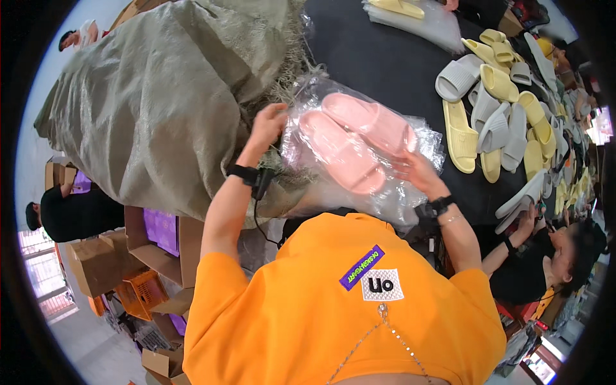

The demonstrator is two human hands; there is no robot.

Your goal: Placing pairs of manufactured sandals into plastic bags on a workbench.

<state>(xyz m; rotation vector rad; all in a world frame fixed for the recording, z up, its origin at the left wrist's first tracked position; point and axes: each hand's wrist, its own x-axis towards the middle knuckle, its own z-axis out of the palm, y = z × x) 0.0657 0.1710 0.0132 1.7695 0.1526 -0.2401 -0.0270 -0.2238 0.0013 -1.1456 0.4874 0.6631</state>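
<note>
both hands are gripping a clear plastic bag with a pair of pink slide sandals inside. left hand is pinching the bag's left edge, fingers curled shut on the film. right hand is holding the bag's right lower side, fingers spread against the plastic and partly under it; how tight that hold is, cannot tell.

sandals are lying side by side in the bag, soles thick, smooth matte pink, wide single strap on each, toes pointing up-left. bag is crinkled, glossy, reflecting light, loose film bunching past the sandals on the right and bottom.

bag is being held up in front of the chest, over the near edge of a black table, just beside a big grey-green woven sack on the left.

further right on the table, well apart from the bag, a pile of loose yellow and grey slides is lying.
</note>
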